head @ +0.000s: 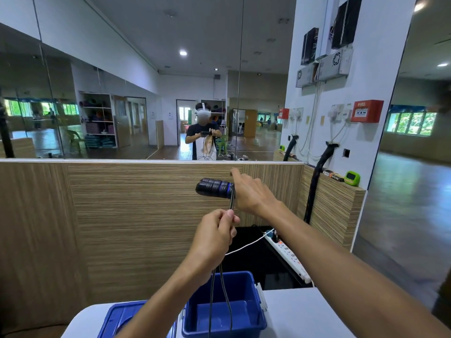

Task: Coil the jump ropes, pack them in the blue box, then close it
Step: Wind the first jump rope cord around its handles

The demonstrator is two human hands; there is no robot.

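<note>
Worktop [305, 311] bottom of frame; blue box [223, 320] open, lid [122, 318] beside it. Right hand [251, 193] grip holds rope handles [214, 187] mid-frame; left hand [216, 236] grip pinches cord [225, 298] hanging into box. Step: coiling. Next: wrap cord, lower in.

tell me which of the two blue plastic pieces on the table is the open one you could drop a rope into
The deep blue plastic box, standing open beneath the hands with black rope strands hanging into it. The flat blue lid lies left of it.
</note>
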